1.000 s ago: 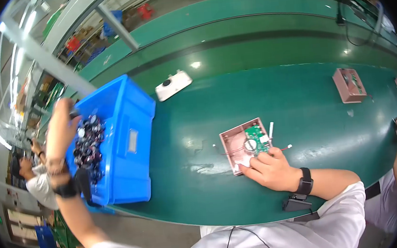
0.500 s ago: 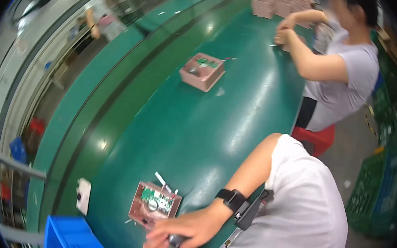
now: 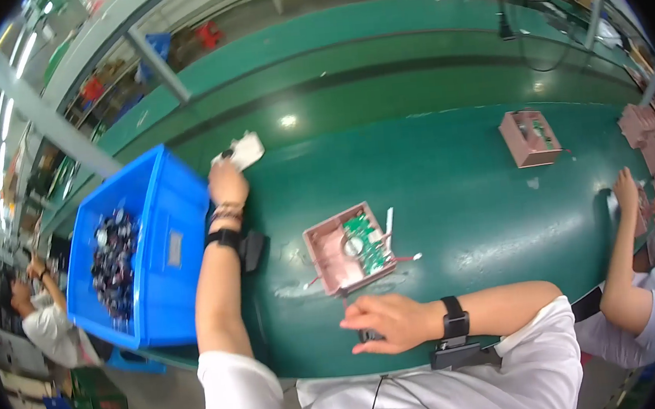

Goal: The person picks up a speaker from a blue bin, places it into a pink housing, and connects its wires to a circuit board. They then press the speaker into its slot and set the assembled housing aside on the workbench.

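My left hand [image 3: 228, 184] is stretched out past the blue bin, its curled fingers at the dark end of a flat white plastic piece [image 3: 247, 150]; the fingertips are partly hidden. My right hand [image 3: 392, 319] is close to my body, fingers bent around a small dark rounded thing [image 3: 368, 335] whose kind I cannot make out. A thin dark rod [image 3: 344, 298] shows between that hand and the box, and I cannot tell if it belongs to the held thing. Just beyond lies an open pink box [image 3: 325, 265] with a green circuit board [image 3: 368, 241] and loose wires inside.
A blue bin [image 3: 180, 256] full of small dark parts stands at my left. Another pink box [image 3: 530, 157] with a board sits farther right on the green table [image 3: 453, 217]. A co-worker's hands [image 3: 627, 190] are at the right end, near stacked pink boxes [image 3: 646, 128]. Another person sits far left.
My view has swung left, so the bin and box appear farther right. My left arm, unseen before, now reaches to the white piece. My right hand still holds the dark thing near the box.
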`<state>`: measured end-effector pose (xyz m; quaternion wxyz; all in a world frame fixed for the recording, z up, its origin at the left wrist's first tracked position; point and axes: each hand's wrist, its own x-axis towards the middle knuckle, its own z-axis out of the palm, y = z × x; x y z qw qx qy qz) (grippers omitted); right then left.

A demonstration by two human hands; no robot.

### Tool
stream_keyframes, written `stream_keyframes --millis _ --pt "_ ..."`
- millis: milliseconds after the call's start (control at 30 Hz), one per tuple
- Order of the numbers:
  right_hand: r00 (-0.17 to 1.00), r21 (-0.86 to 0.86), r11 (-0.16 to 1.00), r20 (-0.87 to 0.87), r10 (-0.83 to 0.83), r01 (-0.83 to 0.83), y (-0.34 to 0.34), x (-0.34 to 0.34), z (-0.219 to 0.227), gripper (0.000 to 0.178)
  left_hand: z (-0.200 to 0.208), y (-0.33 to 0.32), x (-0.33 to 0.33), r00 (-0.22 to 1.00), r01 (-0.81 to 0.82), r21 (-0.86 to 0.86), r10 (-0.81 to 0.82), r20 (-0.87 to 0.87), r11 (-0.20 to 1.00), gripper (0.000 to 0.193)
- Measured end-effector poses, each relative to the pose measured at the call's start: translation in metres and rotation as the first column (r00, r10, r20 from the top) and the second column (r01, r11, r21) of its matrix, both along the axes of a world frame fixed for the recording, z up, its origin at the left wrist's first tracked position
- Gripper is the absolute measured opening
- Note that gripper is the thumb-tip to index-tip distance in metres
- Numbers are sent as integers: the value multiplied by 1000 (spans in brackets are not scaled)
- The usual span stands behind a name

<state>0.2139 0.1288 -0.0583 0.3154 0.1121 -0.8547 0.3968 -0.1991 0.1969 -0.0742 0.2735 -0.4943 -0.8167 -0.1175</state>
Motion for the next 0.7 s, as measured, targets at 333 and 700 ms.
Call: stream_keyframes --millis 333,700 --pt "993 -17 1000 -117 -10 8 4 3 -9 51 12 9 -24 974 105 -384 -173 -148 917 11" --pt "993 26 999 -115 30 -27 10 -1 -2 50 30 7 -4 974 -224 -463 178 -142 858 20"
